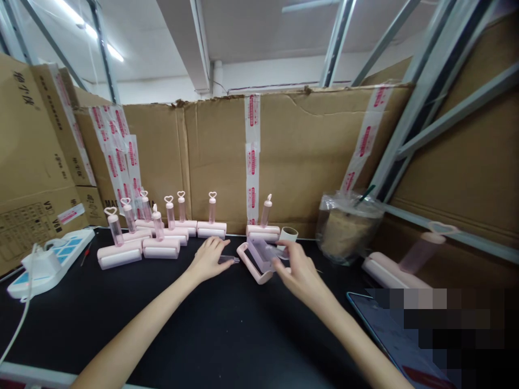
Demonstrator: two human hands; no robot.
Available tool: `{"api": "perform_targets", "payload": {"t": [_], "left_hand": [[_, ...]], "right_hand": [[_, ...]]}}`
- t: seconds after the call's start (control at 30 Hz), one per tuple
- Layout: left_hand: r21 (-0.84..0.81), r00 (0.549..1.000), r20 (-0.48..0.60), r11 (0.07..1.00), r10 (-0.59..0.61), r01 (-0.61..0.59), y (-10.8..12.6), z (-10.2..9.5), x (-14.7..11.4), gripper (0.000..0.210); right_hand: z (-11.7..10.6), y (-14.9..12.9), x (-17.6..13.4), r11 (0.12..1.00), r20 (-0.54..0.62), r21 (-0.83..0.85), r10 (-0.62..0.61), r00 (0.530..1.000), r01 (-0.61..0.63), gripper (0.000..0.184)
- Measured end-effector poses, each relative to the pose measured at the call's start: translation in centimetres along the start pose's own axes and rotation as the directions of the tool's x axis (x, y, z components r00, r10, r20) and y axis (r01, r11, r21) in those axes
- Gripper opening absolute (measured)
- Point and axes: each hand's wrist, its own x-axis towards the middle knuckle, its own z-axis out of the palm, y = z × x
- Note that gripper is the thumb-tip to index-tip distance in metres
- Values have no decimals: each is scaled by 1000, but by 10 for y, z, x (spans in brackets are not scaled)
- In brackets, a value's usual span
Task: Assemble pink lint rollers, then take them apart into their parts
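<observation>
Black bench, brown cardboard wall, glossy tape behind 2 busy hands.
Left hand: fingers spread at a smooth plastic stick, grip unclear; right hand: finger and thumb at a blurred clear part, whether clasping it I cannot tell. Between them, a boxy lilac cover sits just beside a curved pink frame; slick plastic could skid if pinched loosely. Near the right knuckles, a stray nudge could topple the white tube. Beyond, 8 pink rollers line the wall, handles upright.
</observation>
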Motion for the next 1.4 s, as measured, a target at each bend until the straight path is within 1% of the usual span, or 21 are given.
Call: {"api": "perform_targets", "payload": {"t": [0.07,0.13,0.17,0.23,0.3,0.33,0.4,0.43,0.5,0.57,0.63,0.7,0.73,0.87,0.93,1.07,1.17,1.23,1.3,1.33,1.4], "left_hand": [[28,997,-71,1000,16,-14,-7,-21,-2,37],[71,987,-159,997,-5,16,-20,-44,-11,28],[94,978,-208,994,-31,52,-29,-54,-17,23],[136,941,-318,977,-113,163,-49,-73,-33,16],[161,894,-402,946,-199,282,-70,-86,-48,16],[168,876,-423,930,-233,328,-80,-90,-55,16],[175,849,-440,900,-292,400,-97,-94,-64,19],[177,841,-439,887,-318,427,-103,-94,-67,25],[178,831,-425,868,-357,464,-113,-93,-72,42],[197,837,-355,841,-417,503,-119,-91,-74,61],[233,840,-236,810,-489,537,-122,-89,-76,72],[267,834,-125,791,-538,550,-124,-88,-77,70],[275,833,-89,790,-546,547,-125,-87,-77,67],[290,839,-25,799,-544,527,-127,-86,-78,57],[298,843,-10,803,-538,516,-128,-85,-78,56],[297,863,14,826,-505,479,-130,-84,-78,44],[274,884,20,853,-468,445,-130,-88,-77,38],[252,900,23,873,-436,417,-128,-95,-75,39],[187,914,-13,897,-405,400,-122,-103,-71,43],[119,916,-62,909,-395,400,-117,-107,-69,45],[-46,889,-183,907,-420,419,-102,-112,-65,49]], "right_hand": [[-17,14,7,999,-87,29,43,995,-41,27],[-34,35,16,999,-151,-33,17,988,-22,29],[-41,49,21,997,-145,-80,-14,989,3,32],[-50,78,30,980,-19,-179,-96,995,91,34],[-51,106,37,968,90,-221,-101,991,119,32],[-49,118,38,960,187,-246,-91,978,136,30],[-40,135,40,950,323,-274,-53,945,147,26],[-35,141,39,947,369,-283,-38,929,151,24],[-24,146,37,944,403,-293,-24,915,154,21],[-14,147,35,940,431,-298,-20,902,163,20],[-7,146,33,940,456,-296,-19,890,172,19],[-3,145,32,941,475,-292,-15,880,174,20],[-1,145,31,941,481,-290,-11,877,172,20],[-3,143,29,944,483,-288,-2,876,160,20],[-9,139,25,946,459,-287,-4,888,152,20],[-34,124,5,949,365,-286,-22,931,134,32],[-61,105,-14,954,218,-250,-111,970,165,34],[-78,89,-27,954,100,-228,-177,979,196,29],[-89,70,-38,957,18,-195,-215,976,214,26],[-92,58,-43,962,-2,-165,-222,975,219,25],[-90,33,-50,970,17,-67,-232,973,232,22]]}}
